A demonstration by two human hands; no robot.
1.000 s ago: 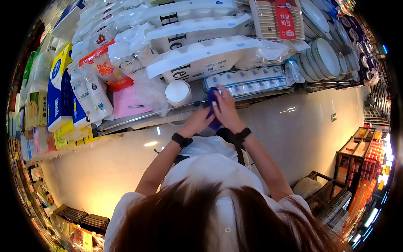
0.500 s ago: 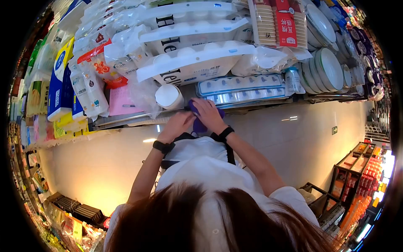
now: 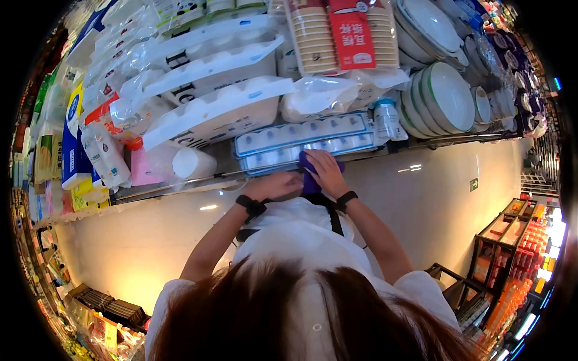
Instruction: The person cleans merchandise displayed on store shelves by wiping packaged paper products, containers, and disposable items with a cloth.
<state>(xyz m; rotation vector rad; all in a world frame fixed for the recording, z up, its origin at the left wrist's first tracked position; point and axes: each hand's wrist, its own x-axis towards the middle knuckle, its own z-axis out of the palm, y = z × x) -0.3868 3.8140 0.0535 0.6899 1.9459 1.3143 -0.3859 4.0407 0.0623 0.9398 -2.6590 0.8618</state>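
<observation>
A crumpled purple cloth is bunched at the front edge of the shelf, close against my body. My right hand is wrapped over it from above. From the left, my left hand meets the cloth with bent fingers, its fingertips partly hidden at the cloth's edge. Just behind the hands lie blue-and-white boxes with rows of small round compartments. A white paper roll lies left of my left hand, apart from it.
White packs of tissue rolls fill the shelf at the back left. Wrapped paper cups, a blue-capped jar and stacked plates are at the right. Tiled floor surrounds me, with shelving behind on the right.
My body and both hands have shifted right along the shelf with the purple cloth. The hands now sit before the blue-and-white boxes; the white roll is farther to their left.
</observation>
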